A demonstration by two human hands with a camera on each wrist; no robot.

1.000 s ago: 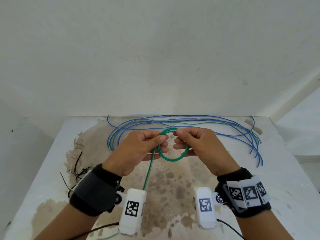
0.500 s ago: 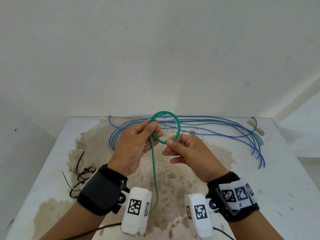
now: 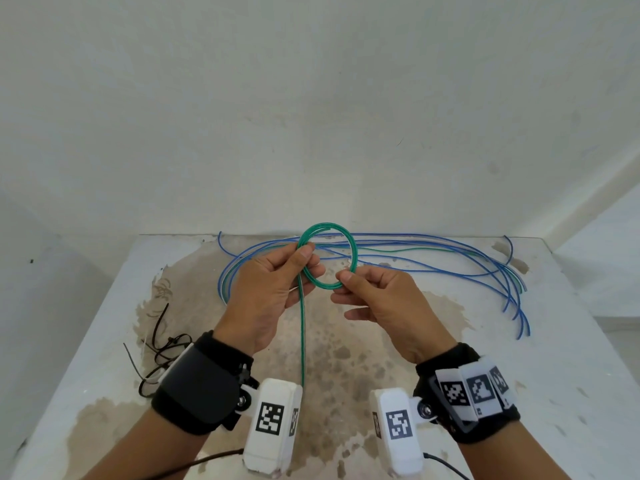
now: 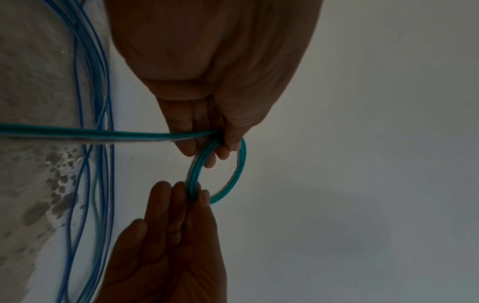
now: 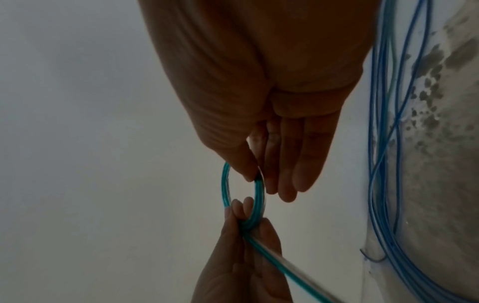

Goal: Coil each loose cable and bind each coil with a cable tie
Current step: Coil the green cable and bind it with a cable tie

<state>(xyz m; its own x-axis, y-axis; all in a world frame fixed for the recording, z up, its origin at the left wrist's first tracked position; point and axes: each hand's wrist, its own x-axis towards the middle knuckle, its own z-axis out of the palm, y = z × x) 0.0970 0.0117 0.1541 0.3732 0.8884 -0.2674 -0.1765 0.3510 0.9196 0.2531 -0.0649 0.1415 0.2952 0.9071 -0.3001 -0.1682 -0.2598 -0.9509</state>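
A small green cable coil (image 3: 351,249) of a few turns stands upright above the table. My left hand (image 3: 273,289) pinches its left side between thumb and fingers, where the loose green tail (image 3: 302,334) drops toward me. My right hand (image 3: 377,299) pinches the coil's lower right part with thumb and forefinger. In the left wrist view the coil (image 4: 239,164) hangs between both hands and the tail (image 4: 103,134) runs off left. The right wrist view shows the coil (image 5: 225,188) held from above by the right thumb and from below by the left hand.
Several loose blue cables and a thin green one (image 3: 450,258) lie spread across the back of the stained white table (image 3: 554,358), hanging toward its right side. A bunch of black cable ties (image 3: 159,355) lies at the left edge. A white wall rises behind.
The coil has been raised from lying flat between the hands to standing upright and further back. My right hand slid from its top to its lower right.
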